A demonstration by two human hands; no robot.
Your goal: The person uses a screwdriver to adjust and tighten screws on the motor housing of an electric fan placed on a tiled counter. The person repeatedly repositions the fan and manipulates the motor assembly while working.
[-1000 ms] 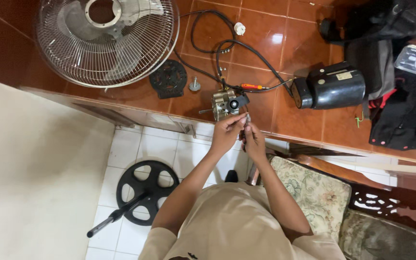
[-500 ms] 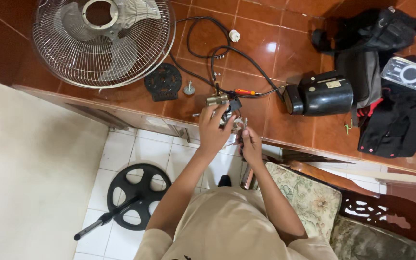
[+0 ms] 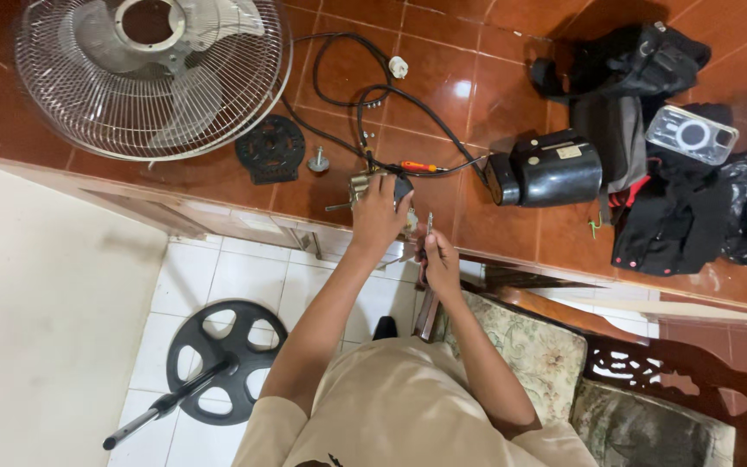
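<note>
carefully: your left hand (image 3: 379, 214) wrapped over motor (image 3: 372, 186) on red tiled ledge (image 3: 477, 225); right hand (image 3: 439, 259) closed round thin tool (image 3: 426, 233). black cable (image 3: 417, 108) trails behind motor; tug could drag motor off edge, tool tip could slip toward fingers.

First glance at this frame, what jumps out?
The big wire fan guard lying flat on the red tile, top left. At centre, the left hand grips a small metal motor trailing a black cord, while the right hand holds a thin tool beside it. A black motor housing sits to the right.
</note>
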